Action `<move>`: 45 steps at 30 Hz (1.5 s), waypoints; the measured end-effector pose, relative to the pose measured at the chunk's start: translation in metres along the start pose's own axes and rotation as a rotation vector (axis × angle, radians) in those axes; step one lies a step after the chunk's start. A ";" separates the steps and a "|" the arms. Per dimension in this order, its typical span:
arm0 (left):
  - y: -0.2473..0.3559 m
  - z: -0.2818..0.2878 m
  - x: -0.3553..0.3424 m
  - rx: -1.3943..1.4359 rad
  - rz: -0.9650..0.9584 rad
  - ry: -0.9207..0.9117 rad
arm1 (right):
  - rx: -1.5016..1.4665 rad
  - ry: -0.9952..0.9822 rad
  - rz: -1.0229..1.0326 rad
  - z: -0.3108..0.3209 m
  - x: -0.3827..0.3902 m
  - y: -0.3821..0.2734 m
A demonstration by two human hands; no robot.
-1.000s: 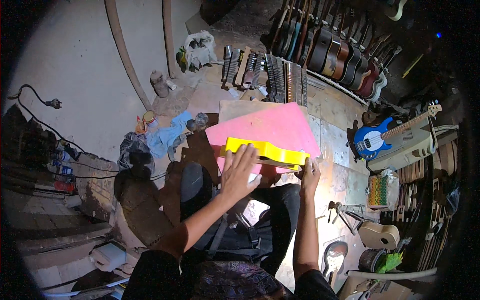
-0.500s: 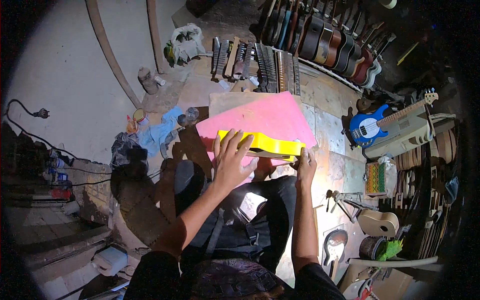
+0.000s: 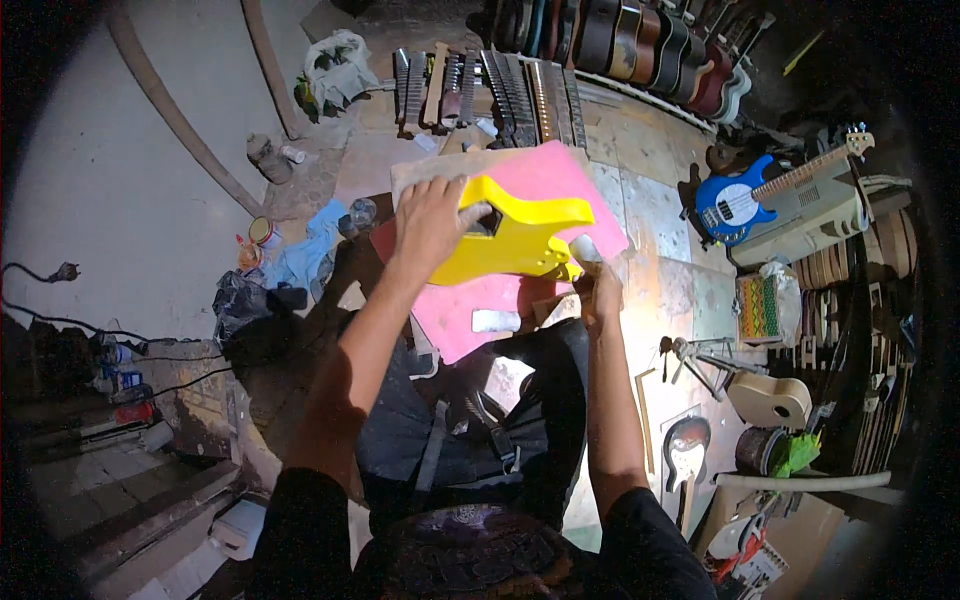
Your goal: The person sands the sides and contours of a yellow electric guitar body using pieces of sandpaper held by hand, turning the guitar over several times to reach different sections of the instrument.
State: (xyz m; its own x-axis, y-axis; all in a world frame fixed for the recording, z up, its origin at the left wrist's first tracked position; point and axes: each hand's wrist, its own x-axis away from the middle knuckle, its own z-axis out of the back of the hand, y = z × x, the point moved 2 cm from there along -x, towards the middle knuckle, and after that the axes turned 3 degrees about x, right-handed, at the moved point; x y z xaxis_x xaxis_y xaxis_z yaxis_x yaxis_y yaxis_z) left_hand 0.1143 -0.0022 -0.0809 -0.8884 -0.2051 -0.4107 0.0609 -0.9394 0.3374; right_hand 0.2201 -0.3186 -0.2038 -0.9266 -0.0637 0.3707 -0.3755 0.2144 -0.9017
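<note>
A bright yellow solid guitar body (image 3: pixel 515 245) is tilted up over a pink board (image 3: pixel 455 318), its broad face turned toward me. A dark cut-out shows in that face, with small holes near the right end. My left hand (image 3: pixel 430 222) grips the body's upper left edge, thumb over the face by the cut-out. My right hand (image 3: pixel 602 292) is closed at the right end, by the lower horn; its fingertips are partly hidden. A pale patch beside those fingers is too small to make out. A whitish rectangular piece (image 3: pixel 496 321) lies on the pink board.
Guitar necks (image 3: pixel 485 95) lie in a row beyond the board, with guitar bodies (image 3: pixel 640 50) standing behind. To the right are a blue bass guitar (image 3: pixel 738 205), an unfinished small guitar body (image 3: pixel 768 400) and a metal stand (image 3: pixel 700 365). A light-blue cloth (image 3: pixel 305 250) lies left.
The yellow guitar body has turned from edge-on to showing its broad face. My left hand has moved up and left along its edge; my right hand has shifted slightly up and left. The view has shifted.
</note>
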 end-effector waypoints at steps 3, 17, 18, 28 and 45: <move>-0.027 -0.014 -0.026 -0.029 0.025 -0.071 | -0.005 0.104 -0.118 0.009 0.001 0.031; -0.193 -0.129 -0.043 -0.031 0.326 -0.384 | 0.073 0.016 -0.260 0.000 0.035 0.038; -0.225 -0.131 -0.031 0.087 0.377 -0.431 | 0.061 -0.047 -0.227 -0.014 0.031 0.048; -0.218 -0.154 0.034 0.203 0.647 -0.550 | 0.723 0.304 0.867 -0.038 0.065 0.131; -0.118 -0.102 0.090 0.123 0.603 -0.011 | 1.065 0.174 -0.677 0.327 0.082 0.378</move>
State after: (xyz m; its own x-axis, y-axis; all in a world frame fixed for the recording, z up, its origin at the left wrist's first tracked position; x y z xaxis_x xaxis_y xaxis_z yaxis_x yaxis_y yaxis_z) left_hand 0.0736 0.0624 -0.2442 -0.7186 -0.6869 -0.1085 0.5016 -0.6201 0.6032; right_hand -0.0053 -0.5610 -0.5873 -0.5592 0.2917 0.7760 -0.6767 -0.7014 -0.2239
